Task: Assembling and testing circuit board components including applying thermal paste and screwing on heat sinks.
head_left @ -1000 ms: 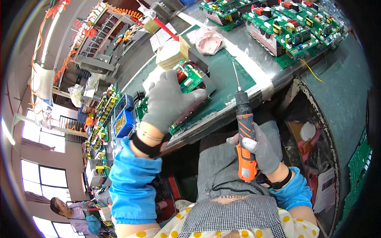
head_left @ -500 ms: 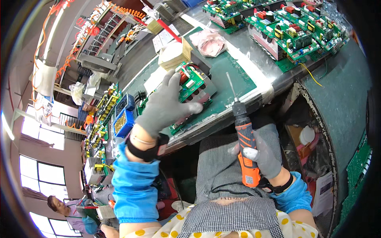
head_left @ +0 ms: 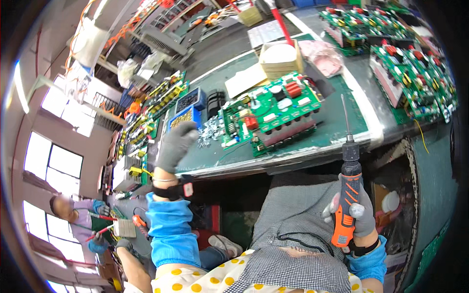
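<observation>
In my right hand [head_left: 362, 215] is an orange and black electric screwdriver [head_left: 348, 198], its long thin bit pointing up and away from me. My left hand [head_left: 175, 146], gloved in grey, hovers at the near side of a blue bin of brass-coloured screws [head_left: 183, 118]. Its fingers are curled together; what they hold, if anything, is hidden. Beside the hand lies a heap of small silvery parts [head_left: 209, 133]. Right of that heap, a green circuit board [head_left: 281, 108] with red and black components rests on the bench, a heat sink [head_left: 288, 132] along its near edge.
A second blue bin [head_left: 191, 100] holds dark parts. Behind the board stand a yellowish box [head_left: 281, 57] and a pink bag [head_left: 322, 57]. More assembled boards [head_left: 415, 78] are stacked at the right. Another person [head_left: 78, 217] works at the far left.
My left hand has moved left, off the circuit board, to the screw bin, and its fingers have curled in. The bench appears shifted right in view. The electric screwdriver stays in my right hand.
</observation>
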`<action>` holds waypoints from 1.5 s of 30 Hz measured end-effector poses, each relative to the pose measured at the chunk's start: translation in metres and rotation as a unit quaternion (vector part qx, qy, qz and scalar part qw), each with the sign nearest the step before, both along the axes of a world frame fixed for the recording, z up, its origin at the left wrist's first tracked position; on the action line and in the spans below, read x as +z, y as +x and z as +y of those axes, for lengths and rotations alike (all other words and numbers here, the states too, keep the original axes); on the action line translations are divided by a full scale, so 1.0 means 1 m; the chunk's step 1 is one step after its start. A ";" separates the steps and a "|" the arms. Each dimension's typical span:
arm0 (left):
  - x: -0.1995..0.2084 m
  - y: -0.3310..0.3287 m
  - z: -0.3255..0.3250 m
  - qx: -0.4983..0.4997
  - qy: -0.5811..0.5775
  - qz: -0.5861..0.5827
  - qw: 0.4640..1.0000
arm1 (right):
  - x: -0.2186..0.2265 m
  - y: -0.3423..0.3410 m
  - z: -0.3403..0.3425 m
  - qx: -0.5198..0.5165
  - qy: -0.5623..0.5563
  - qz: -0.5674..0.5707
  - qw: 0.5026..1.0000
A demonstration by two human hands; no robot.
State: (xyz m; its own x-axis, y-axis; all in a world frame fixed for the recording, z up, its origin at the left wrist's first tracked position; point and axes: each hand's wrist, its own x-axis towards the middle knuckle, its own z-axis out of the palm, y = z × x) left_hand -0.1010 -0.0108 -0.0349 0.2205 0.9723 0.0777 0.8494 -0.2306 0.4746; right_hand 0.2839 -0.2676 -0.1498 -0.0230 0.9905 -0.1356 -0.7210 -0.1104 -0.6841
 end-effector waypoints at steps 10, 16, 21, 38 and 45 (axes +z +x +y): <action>-0.081 0.008 0.020 -0.088 0.148 0.160 0.972 | -0.005 -0.018 0.020 0.038 -0.004 -0.040 0.998; -0.036 0.021 0.007 0.032 0.036 -0.320 0.946 | 0.008 -0.020 0.032 0.132 0.030 -0.073 0.988; 0.005 0.043 -0.016 -0.023 -0.141 -0.540 0.829 | 0.018 -0.036 0.052 0.257 0.120 -0.242 0.928; 0.015 0.106 -0.042 -0.096 -0.273 -0.468 0.835 | 0.018 -0.025 0.046 0.326 0.086 -0.180 0.924; 0.033 0.126 -0.049 -0.093 -0.234 -0.369 0.894 | 0.017 -0.011 0.028 0.350 -0.010 0.140 0.926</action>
